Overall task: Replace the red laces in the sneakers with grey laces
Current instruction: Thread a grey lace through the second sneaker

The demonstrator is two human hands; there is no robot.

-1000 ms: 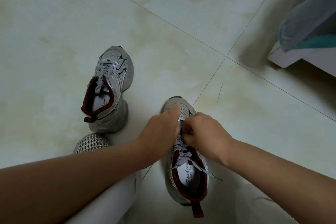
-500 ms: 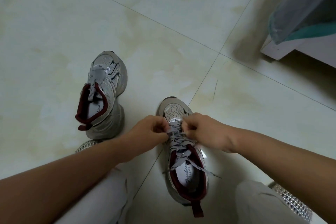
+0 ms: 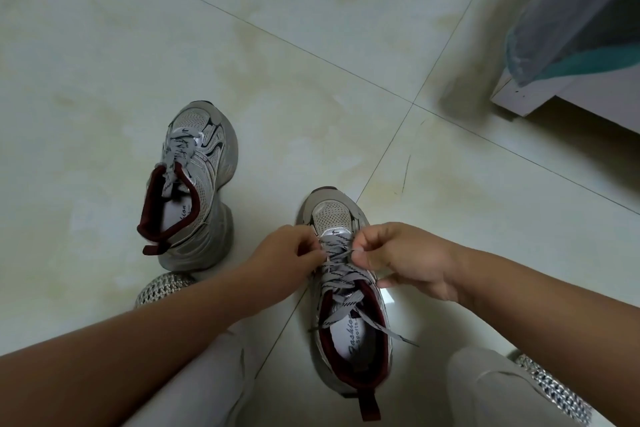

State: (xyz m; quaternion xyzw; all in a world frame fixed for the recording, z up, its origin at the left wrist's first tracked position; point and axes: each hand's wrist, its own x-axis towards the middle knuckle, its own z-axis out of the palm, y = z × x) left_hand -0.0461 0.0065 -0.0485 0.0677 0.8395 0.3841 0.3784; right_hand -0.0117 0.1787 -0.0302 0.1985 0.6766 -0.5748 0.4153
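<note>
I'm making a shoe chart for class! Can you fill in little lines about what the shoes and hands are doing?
near sneaker: grey lace threaded, ends loose
far sneaker: grey lace in, on the floor, untouched
left hand: pinching the near sneaker's lace
right hand: pinching the same lace
red laces: none in view

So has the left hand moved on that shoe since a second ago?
Yes. The left hand has slid off the sneaker's toe mesh toward its left side, pinching the grey lace.

Left fingers [image 3: 313, 246] behind grey lace [image 3: 341, 270]
</note>
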